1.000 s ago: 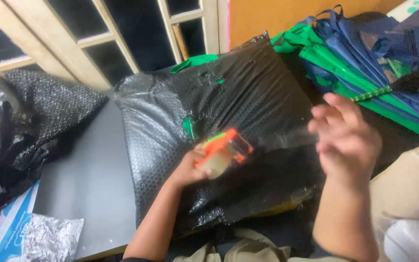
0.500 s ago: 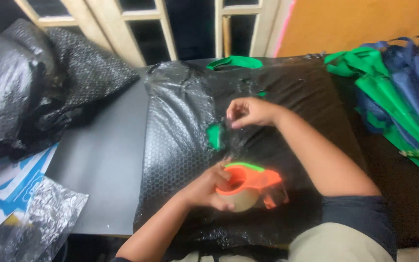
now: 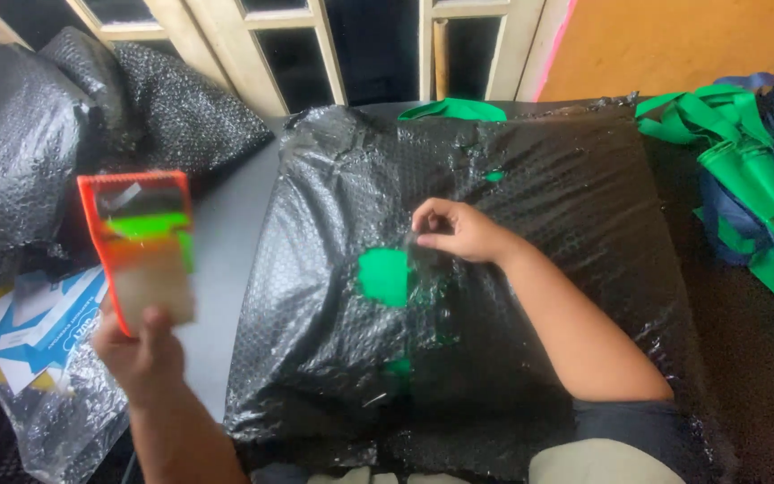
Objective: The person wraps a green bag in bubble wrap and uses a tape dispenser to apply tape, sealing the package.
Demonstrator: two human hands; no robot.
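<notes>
We see a grey table [image 3: 226, 269], and on it lies a large parcel [image 3: 530, 296] wrapped in black bubble wrap, which takes most of the middle of the view. The wrap has some gaps, and green material [image 3: 383, 276] shows through them near the centre and at the far edge. To the left of the table there is a heap of more black bubble wrap [image 3: 55, 134], leaning near the cream window frames [image 3: 315, 54]. On the right, beside the parcel, lies a pile of green and blue fabric bags [image 3: 754, 179]. At the lower left we see blue and white papers [image 3: 38, 323] and a small crumpled piece of clear wrap [image 3: 64, 421].

The right hand [image 3: 459, 230] rests on top of the parcel, just beside the green gap. Its fingers are curled and pinch or press something thin and clear there; we cannot tell exactly what it is. The left hand [image 3: 141, 354] is raised over the left edge of the table, well apart from the parcel. It is closed around the lower part of an orange tape dispenser [image 3: 141, 246], which stands upright in the grip and looks blurred.
</notes>
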